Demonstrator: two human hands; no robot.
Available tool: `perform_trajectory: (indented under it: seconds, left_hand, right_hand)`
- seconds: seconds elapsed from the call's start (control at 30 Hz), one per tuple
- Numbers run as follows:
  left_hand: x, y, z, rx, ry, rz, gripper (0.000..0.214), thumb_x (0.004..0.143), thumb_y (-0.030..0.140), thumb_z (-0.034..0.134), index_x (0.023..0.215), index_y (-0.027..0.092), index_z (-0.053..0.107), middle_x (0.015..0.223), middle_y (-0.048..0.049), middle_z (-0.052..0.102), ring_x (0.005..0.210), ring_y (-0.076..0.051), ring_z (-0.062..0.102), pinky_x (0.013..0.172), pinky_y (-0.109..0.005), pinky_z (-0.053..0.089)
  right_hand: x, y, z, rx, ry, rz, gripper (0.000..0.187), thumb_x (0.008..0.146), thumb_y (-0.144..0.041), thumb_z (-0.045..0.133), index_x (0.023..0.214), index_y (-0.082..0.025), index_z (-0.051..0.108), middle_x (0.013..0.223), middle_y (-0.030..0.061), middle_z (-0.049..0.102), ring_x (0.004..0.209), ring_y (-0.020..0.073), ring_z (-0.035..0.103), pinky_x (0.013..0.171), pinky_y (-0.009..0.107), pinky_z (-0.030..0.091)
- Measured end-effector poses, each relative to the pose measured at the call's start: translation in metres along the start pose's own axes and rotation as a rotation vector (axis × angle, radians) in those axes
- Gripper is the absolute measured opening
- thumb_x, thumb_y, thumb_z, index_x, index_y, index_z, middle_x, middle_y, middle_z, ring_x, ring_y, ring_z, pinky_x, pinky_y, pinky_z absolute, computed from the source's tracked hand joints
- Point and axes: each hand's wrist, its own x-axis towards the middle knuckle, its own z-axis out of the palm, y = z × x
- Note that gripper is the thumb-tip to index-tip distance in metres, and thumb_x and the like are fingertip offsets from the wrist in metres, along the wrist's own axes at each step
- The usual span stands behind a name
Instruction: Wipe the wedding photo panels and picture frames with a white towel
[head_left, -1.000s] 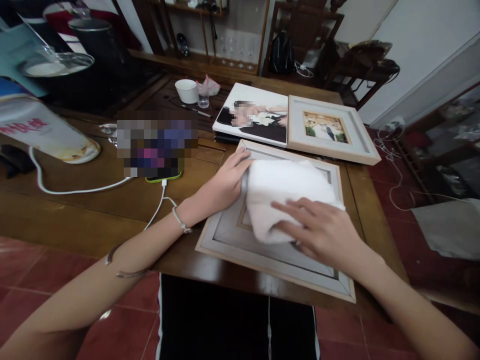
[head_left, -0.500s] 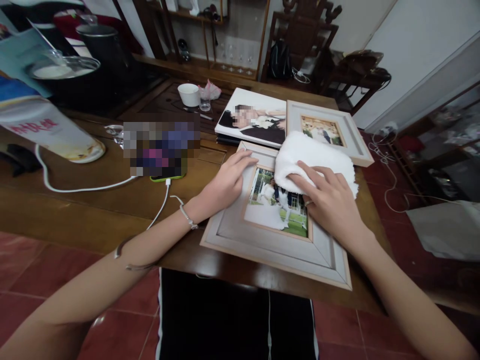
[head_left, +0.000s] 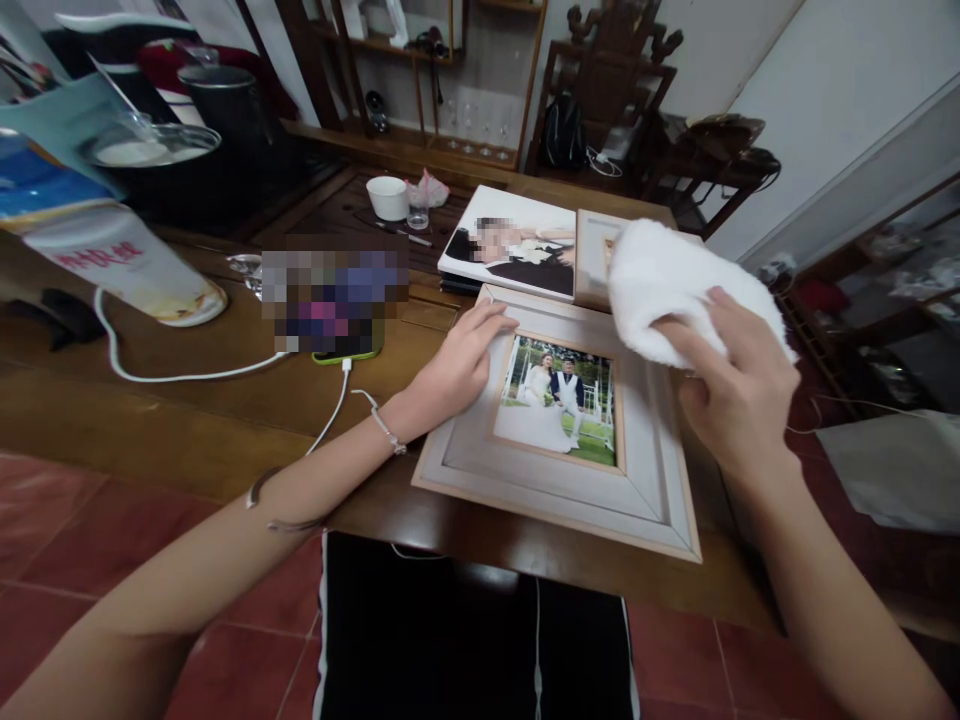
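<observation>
A light wooden picture frame (head_left: 555, 515) with a photo (head_left: 559, 400) of two people in wedding clothes lies face up near the table's front edge. My left hand (head_left: 457, 365) rests on its left rim, fingers stretched out flat across the border. In my right hand (head_left: 739, 385) is a bunched white cloth (head_left: 675, 285), pinched between thumb and fingers. The cloth is raised above the frame's upper right corner. It hides that corner and most of a second picture frame (head_left: 591, 255) behind.
Behind the frame lies a white-edged photo print (head_left: 517, 245) on a dark stack. To the left are a phone (head_left: 349, 350) with a charging cable (head_left: 187, 377), a printed plastic container (head_left: 127, 255), a white bowl (head_left: 388, 198) and a small clear cup (head_left: 418, 208).
My right hand has lifted the cloth off the photo and moved it right and up, so the whole photo shows. My left hand stays on the frame's left rim.
</observation>
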Motion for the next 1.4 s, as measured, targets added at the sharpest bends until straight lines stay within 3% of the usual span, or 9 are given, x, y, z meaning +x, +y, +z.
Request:
perform_trajectory:
  seconds: [0.13, 0.2, 0.43, 0.57, 0.73, 1.07, 1.17, 1.3, 1.4]
  left_hand:
    - [0.001, 0.0, -0.002, 0.004, -0.021, -0.017, 0.055, 0.074, -0.009, 0.039, 0.12, 0.016, 0.055, 0.14, -0.012, 0.049, 0.135, -0.023, 0.043, 0.116, -0.048, 0.033]
    - [0.001, 0.001, -0.003, -0.007, -0.037, -0.019, 0.055, 0.074, -0.01, 0.039, 0.12, 0.015, 0.055, 0.141, -0.0128, 0.048, 0.136, -0.024, 0.042, 0.116, -0.049, 0.032]
    - [0.001, 0.0, 0.0, 0.0, 0.0, -0.017, 0.056, 0.073, -0.01, 0.038, 0.118, 0.019, 0.055, 0.138, -0.0091, 0.051, 0.136, -0.024, 0.042, 0.114, -0.051, 0.035]
    - [0.001, 0.0, 0.001, 0.003, 0.004, -0.014, 0.055, 0.072, -0.01, 0.038, 0.117, 0.016, 0.057, 0.138, -0.0104, 0.051, 0.137, -0.025, 0.041, 0.115, -0.051, 0.034]
    - [0.002, -0.001, -0.001, 0.011, -0.022, -0.017, 0.048, 0.076, -0.006, 0.041, 0.117, 0.014, 0.057, 0.138, -0.0139, 0.052, 0.138, -0.028, 0.04, 0.115, -0.051, 0.034]
    - [0.001, -0.006, 0.002, 0.015, 0.024, 0.034, 0.059, 0.072, -0.01, 0.039, 0.127, 0.011, 0.052, 0.135, -0.0154, 0.054, 0.135, -0.027, 0.043, 0.116, -0.05, 0.034]
    - [0.001, -0.007, 0.003, 0.003, 0.027, 0.026, 0.059, 0.073, -0.01, 0.038, 0.126, 0.014, 0.053, 0.137, -0.0135, 0.053, 0.138, -0.027, 0.04, 0.115, -0.052, 0.034]
    - [0.001, -0.007, 0.004, -0.004, 0.031, 0.023, 0.058, 0.073, -0.01, 0.037, 0.125, 0.012, 0.053, 0.137, -0.0145, 0.052, 0.138, -0.027, 0.039, 0.116, -0.052, 0.033]
    - [0.001, -0.008, 0.004, 0.0, 0.026, 0.019, 0.058, 0.074, -0.009, 0.038, 0.125, 0.014, 0.053, 0.138, -0.0139, 0.052, 0.138, -0.027, 0.039, 0.115, -0.053, 0.034]
  right_hand:
    - [0.005, -0.004, 0.008, 0.023, -0.35, -0.107, 0.053, 0.073, 0.004, 0.045, 0.119, -0.017, 0.061, 0.126, 0.0171, 0.059, 0.118, 0.0357, 0.054, 0.088, 0.049, 0.051]
    - [0.007, -0.008, 0.013, 0.004, -0.429, -0.076, 0.045, 0.074, -0.002, 0.051, 0.117, -0.015, 0.062, 0.118, 0.0192, 0.06, 0.109, 0.0377, 0.056, 0.081, 0.051, 0.052]
    - [0.007, -0.026, 0.023, 0.004, -0.462, -0.052, 0.05, 0.075, 0.003, 0.046, 0.121, -0.012, 0.059, 0.147, 0.0182, 0.044, 0.136, 0.0442, 0.032, 0.1, 0.063, 0.041]
    - [0.006, -0.06, -0.005, 0.179, -0.54, -0.153, 0.05, 0.07, 0.003, 0.048, 0.117, -0.01, 0.061, 0.141, 0.02, 0.051, 0.133, 0.0434, 0.039, 0.1, 0.06, 0.044]
    - [0.001, -0.092, -0.03, 0.468, -0.603, -0.316, 0.052, 0.063, -0.004, 0.053, 0.112, -0.017, 0.064, 0.149, 0.0117, 0.044, 0.136, 0.0407, 0.036, 0.102, 0.055, 0.046]
    - [0.009, -0.035, 0.017, 0.068, -0.384, -0.001, 0.051, 0.073, 0.003, 0.048, 0.121, -0.01, 0.06, 0.148, 0.0171, 0.043, 0.14, 0.039, 0.03, 0.112, 0.06, 0.029]
    - [0.009, -0.036, 0.016, 0.068, -0.388, -0.002, 0.052, 0.073, 0.002, 0.049, 0.123, -0.01, 0.059, 0.148, 0.0175, 0.043, 0.14, 0.0398, 0.029, 0.112, 0.062, 0.028]
    - [0.006, -0.057, 0.002, 0.228, -0.529, -0.125, 0.05, 0.069, 0.001, 0.05, 0.116, -0.012, 0.063, 0.146, 0.0166, 0.046, 0.139, 0.0422, 0.03, 0.108, 0.066, 0.03]
    - [0.004, -0.071, -0.024, 0.482, -0.579, -0.24, 0.053, 0.069, 0.001, 0.046, 0.115, -0.019, 0.063, 0.145, 0.01, 0.049, 0.139, 0.0325, 0.034, 0.107, 0.053, 0.04]
